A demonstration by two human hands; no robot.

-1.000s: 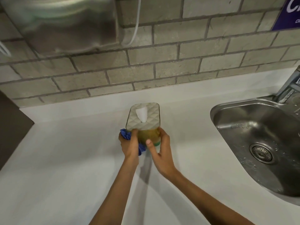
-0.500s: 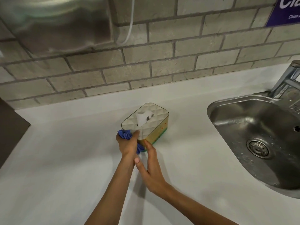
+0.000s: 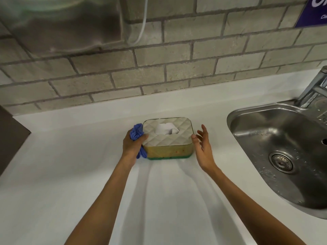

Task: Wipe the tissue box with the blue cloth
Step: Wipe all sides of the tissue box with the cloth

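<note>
The tissue box [image 3: 168, 149] stands on the white counter [image 3: 70, 174], its long side facing me. It has a quilted white lid, a yellow-green body and a green base, and a white tissue sticks out of the top. My left hand [image 3: 132, 145] presses a bunched blue cloth [image 3: 136, 133] against the box's left end, thumb on the lid corner. My right hand [image 3: 203, 147] is just off the box's right end with fingers spread; its thumb tip is at the lid corner, and I cannot tell if it touches.
A steel sink [image 3: 283, 152] with a drain is set into the counter on the right, a tap [image 3: 316, 87] behind it. A brick wall rises at the back with a steel dispenser [image 3: 62, 23] and a white cable [image 3: 141, 30]. A dark panel [image 3: 10, 137] borders the left.
The box has turned from end-on to long side facing me. My right hand has let go of it and opened beside its right end. My left hand stayed on the cloth at the box's left.
</note>
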